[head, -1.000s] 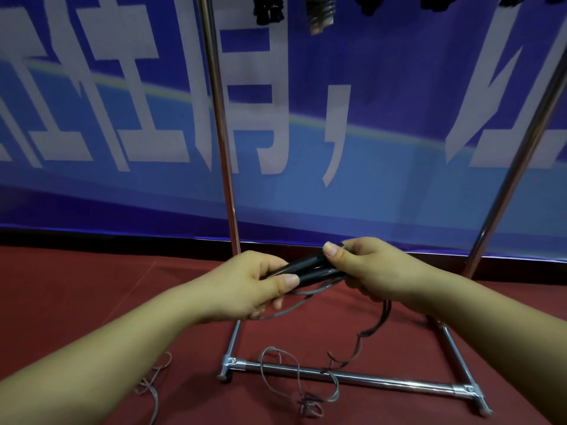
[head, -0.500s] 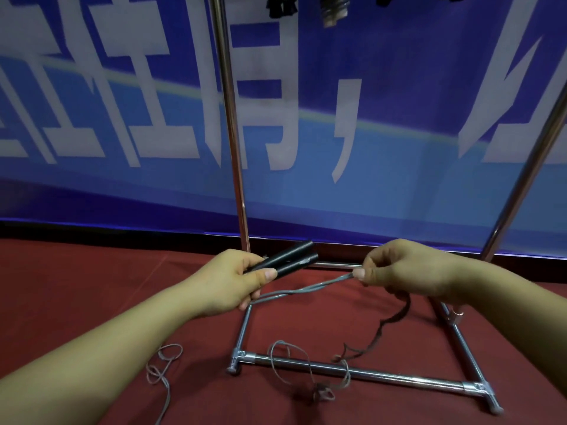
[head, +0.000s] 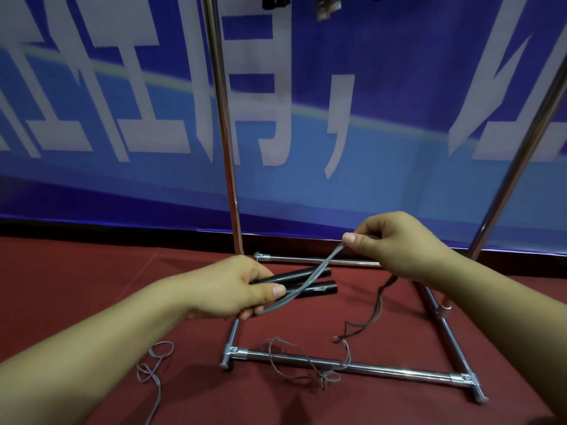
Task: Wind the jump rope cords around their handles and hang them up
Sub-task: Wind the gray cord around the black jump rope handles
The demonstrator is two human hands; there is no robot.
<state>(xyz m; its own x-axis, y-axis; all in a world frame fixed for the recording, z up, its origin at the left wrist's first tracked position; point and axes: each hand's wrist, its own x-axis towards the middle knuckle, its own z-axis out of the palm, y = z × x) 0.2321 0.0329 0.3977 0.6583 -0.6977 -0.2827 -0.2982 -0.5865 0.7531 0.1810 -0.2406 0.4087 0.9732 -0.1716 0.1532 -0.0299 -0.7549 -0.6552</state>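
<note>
My left hand (head: 236,289) grips two black jump rope handles (head: 310,282) side by side, their free ends pointing right. A grey cord (head: 319,269) runs from under my left thumb, crosses over the handles and rises to my right hand (head: 395,243), which pinches it between thumb and fingers up and to the right. The rest of the cord (head: 362,325) hangs from my right hand and lies in loose loops on the red floor, over the rack's front bar. Dark wound ropes (head: 326,4) hang at the top edge, mostly cut off.
A chrome rack stands ahead: a left upright (head: 222,124), a slanted right upright (head: 527,142) and base bars (head: 383,368) on the red carpet. Another grey cord loop (head: 153,365) lies on the floor at lower left. A blue banner with white characters fills the background.
My right hand let go of the handles, took the cord and pulled it out up and to the right. My left hand keeps the handles; the view tilted slightly.
</note>
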